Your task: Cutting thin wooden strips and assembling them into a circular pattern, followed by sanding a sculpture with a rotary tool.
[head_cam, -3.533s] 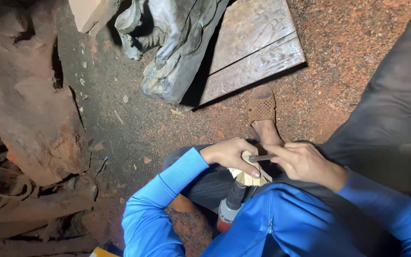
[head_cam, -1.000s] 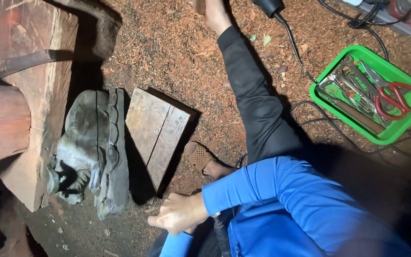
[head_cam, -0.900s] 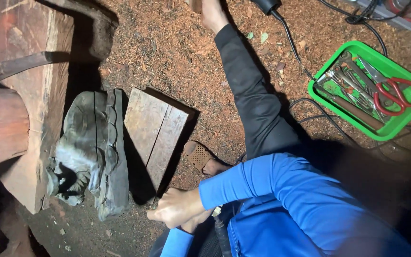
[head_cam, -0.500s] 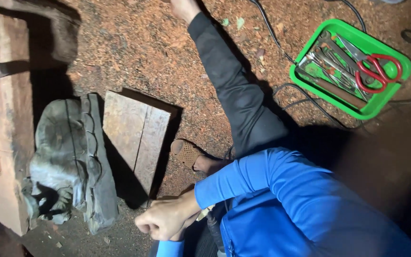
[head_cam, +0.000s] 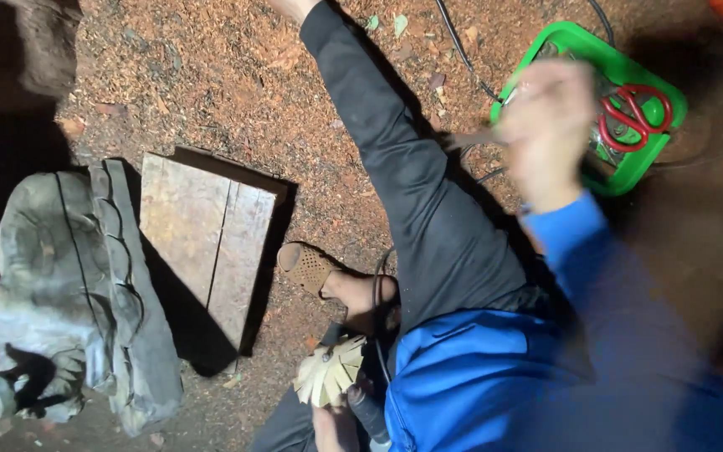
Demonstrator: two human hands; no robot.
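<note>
Reddish sawdust floor throughout. Far left, rough grey carved block [head_cam: 69, 293]; beside it, flat weathered plank [head_cam: 207, 243]. Bottom centre, left hand [head_cam: 334, 427], grip unclear, at frayed pale flap wheel [head_cam: 328, 372]. Upper right, blurred right hand [head_cam: 546, 130], fingers unreadable, over glossy green tray [head_cam: 583, 42] with red-handled scissors [head_cam: 633, 117].

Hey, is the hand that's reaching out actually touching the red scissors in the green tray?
Cannot tell. In the head view the raised hand is motion-blurred over the green tray, just beside the red scissors, so neither contact nor a gap shows plainly.
</note>
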